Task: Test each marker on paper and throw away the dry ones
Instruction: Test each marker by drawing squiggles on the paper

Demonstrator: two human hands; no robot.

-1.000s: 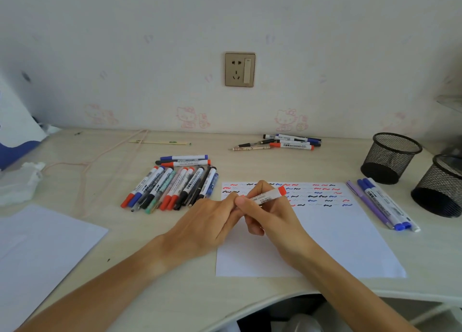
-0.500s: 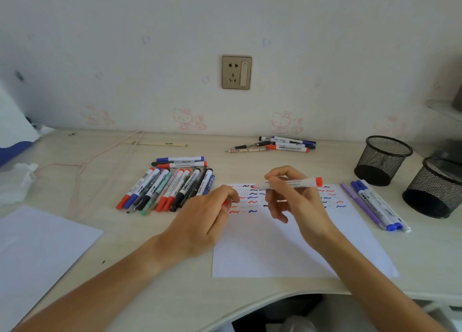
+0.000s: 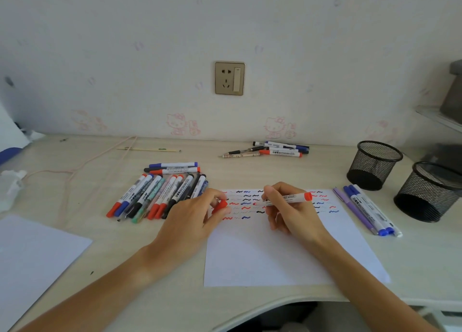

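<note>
My right hand (image 3: pixel 290 210) covers part of the squiggle rows on the test paper (image 3: pixel 275 254). The print on the red marker (image 3: pixel 287 198) is too small to read. I see only part of the grey object (image 3: pixel 453 91), far right, cut by the edge.

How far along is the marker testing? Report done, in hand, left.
Done: the white paper sheet already carries rows of red, blue and black squiggles. In hand: the right hand holds an uncapped red-ended white marker; the left hand pinches its red cap. Left: the pile of capped markers, seemingly.
</note>
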